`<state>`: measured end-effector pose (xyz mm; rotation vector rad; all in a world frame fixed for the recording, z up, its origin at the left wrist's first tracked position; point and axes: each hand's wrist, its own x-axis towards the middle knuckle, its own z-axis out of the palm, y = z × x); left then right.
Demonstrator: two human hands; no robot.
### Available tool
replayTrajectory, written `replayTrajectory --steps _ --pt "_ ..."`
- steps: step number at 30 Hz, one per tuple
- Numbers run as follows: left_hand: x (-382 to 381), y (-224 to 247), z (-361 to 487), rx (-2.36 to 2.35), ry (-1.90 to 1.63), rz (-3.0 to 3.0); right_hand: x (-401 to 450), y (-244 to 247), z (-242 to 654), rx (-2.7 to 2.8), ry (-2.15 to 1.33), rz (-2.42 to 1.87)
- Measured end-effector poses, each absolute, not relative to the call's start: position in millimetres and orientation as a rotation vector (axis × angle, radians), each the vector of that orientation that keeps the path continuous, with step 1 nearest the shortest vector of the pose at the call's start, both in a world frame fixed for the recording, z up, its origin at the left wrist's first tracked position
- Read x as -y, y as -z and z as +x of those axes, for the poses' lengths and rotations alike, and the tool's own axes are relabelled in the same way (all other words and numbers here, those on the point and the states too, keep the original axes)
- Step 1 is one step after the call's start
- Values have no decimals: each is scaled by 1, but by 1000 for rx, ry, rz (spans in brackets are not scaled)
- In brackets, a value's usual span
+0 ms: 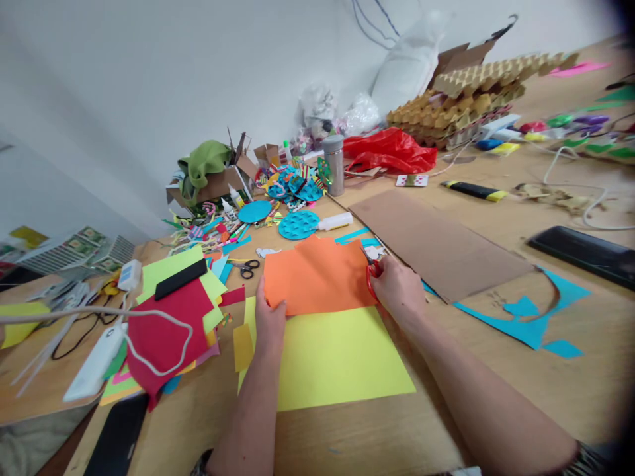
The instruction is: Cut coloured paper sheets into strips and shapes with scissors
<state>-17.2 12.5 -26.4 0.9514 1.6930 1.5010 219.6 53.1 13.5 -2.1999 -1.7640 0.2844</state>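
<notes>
My left hand (270,317) grips the left edge of an orange paper sheet (317,277), thumb on top. The sheet is held over a yellow paper sheet (342,363) that lies on the table. Red-handled scissors (370,274) are in my right hand (397,287), fingers wrapped round the handles. Their blades point up and away, close to the sheet's right edge; whether they touch the paper I cannot tell. Right of that hand lies a brown cardboard piece (436,244). Black-handled scissors (247,267) rest just left of the orange sheet.
Blue paper scraps (526,324) lie at the right, near a black phone (585,254) and a box cutter (473,191). Red paper (163,330) and a white cable (163,317) are at the left. Behind stand a grey bottle (335,165), blue dotted discs (298,225) and stacked egg trays (461,106).
</notes>
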Motion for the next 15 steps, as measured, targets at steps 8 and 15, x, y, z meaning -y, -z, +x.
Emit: replayTrajectory --steps 8,15 --pt "-13 21 -15 -1656 -1478 864 -52 -16 219 1762 -294 -2204" --pt "-12 17 -12 -1659 -1448 790 -52 -16 220 1742 -293 -2201"
